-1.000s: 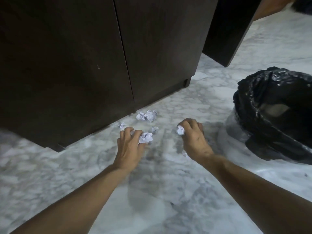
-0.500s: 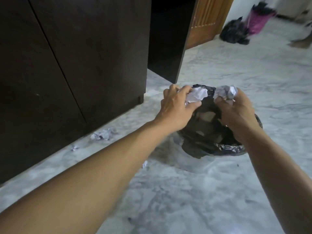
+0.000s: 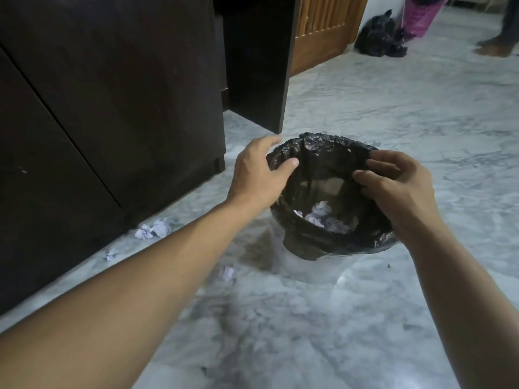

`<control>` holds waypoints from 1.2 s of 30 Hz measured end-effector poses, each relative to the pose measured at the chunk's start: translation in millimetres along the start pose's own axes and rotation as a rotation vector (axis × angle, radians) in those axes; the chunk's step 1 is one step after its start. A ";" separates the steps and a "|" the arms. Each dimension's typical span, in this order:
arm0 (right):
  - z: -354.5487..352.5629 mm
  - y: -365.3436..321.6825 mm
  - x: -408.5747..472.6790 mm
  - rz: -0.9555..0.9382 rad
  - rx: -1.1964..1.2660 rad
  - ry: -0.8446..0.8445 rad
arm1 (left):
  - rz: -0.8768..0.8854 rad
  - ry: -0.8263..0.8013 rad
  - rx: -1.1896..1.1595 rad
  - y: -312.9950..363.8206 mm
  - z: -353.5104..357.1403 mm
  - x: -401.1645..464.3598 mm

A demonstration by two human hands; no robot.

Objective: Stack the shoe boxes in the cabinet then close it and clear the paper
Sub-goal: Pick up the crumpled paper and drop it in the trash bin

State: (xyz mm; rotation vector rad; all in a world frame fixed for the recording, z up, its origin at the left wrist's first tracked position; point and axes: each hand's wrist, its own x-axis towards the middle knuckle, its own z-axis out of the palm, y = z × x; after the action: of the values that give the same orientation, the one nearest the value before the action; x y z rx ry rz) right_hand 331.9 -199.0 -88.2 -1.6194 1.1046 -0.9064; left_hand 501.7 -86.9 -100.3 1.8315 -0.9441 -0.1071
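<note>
A bin lined with a black bag [image 3: 314, 144] stands on the marble floor. Crumpled white paper balls [image 3: 321, 213] lie at its bottom. My left hand [image 3: 259, 174] hovers over the bin's left rim, fingers spread and empty. Over the right rim, my right hand [image 3: 398, 183] has its fingers loosely bent and holds nothing. More crumpled paper [image 3: 156, 228] lies on the floor by the dark cabinet [image 3: 112, 108], whose doors are closed. Two smaller scraps, one [image 3: 111, 254] near the cabinet base and another [image 3: 227, 272] beside my left forearm, also lie there.
A dark panel [image 3: 258, 66] stands behind the bin, with a wooden door [image 3: 323, 29] beyond it. A black bag [image 3: 379, 37] and a pink object [image 3: 418, 15] sit at the far right, next to another person's foot [image 3: 494, 47].
Both hands carried paper balls from the floor by the cabinet to the bin and let them go. The paper now lies inside the bin and both hands are empty.
</note>
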 end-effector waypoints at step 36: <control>309.9 161.6 -85.7 -0.571 -0.935 -0.904 | -0.589 -0.003 0.699 -316.2 -111.5 -119.9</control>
State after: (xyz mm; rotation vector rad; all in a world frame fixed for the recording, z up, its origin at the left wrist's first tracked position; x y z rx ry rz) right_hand 548.0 -52.2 -335.7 -2.7815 0.3764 0.1821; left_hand 646.5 125.6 -346.6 2.7212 -0.4259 -0.1536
